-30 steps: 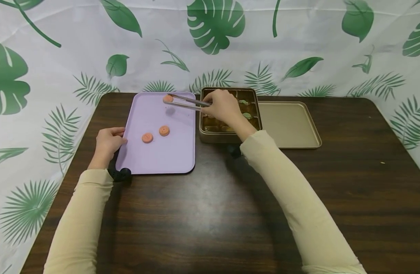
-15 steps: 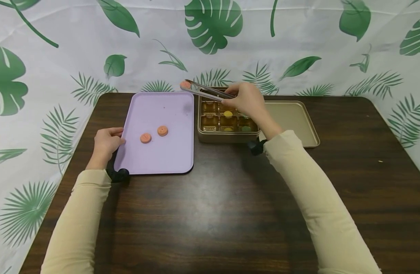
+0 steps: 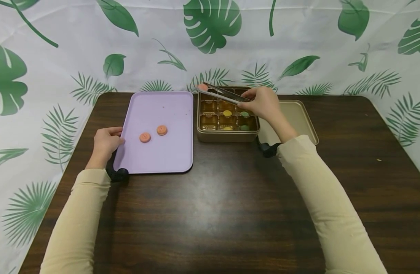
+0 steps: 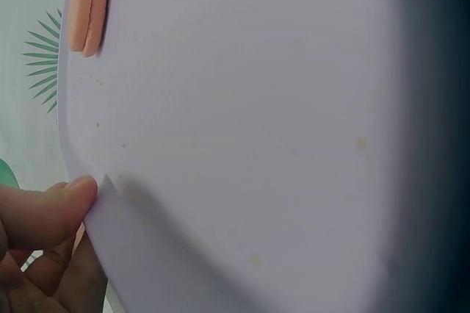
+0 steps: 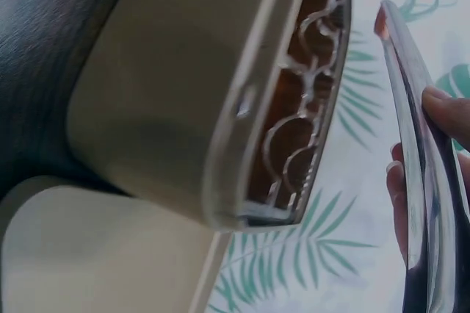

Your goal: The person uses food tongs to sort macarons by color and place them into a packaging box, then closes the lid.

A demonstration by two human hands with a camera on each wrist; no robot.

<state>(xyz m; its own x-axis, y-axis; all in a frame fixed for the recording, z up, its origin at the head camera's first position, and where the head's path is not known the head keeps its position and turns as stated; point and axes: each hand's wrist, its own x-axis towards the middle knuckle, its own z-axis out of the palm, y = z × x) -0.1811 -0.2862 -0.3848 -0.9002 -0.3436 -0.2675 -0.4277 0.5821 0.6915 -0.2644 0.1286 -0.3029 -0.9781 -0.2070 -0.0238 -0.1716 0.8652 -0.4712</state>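
Note:
My right hand [image 3: 262,102] grips metal tongs [image 3: 227,96], whose tips clasp an orange macaron [image 3: 203,87]. The macaron is above the back left corner of a gold tin [image 3: 228,137]. Inside the tin, a divided insert bears yellow macarons [image 3: 227,113] and green macarons [image 3: 244,113] in some compartments. My left hand [image 3: 106,144] pinches the left edge of a lilac tray [image 3: 155,158], thumb on top in the left wrist view. Two orange macarons lie on the tray, one nearer the left [image 3: 145,137] and one nearer the middle [image 3: 162,130].
To the right of the tin lies a flat gold lid [image 3: 300,118], partly behind my right forearm. A leaf-patterned cloth [image 3: 155,45] hangs behind the dark wooden table [image 3: 203,213]. A small yellowish crumb [image 3: 379,160] is on the table's right side.
My right hand has carried the macaron in the tongs off the tray's back edge, rightward to above the tin. My left hand has stayed at the tray's edge.

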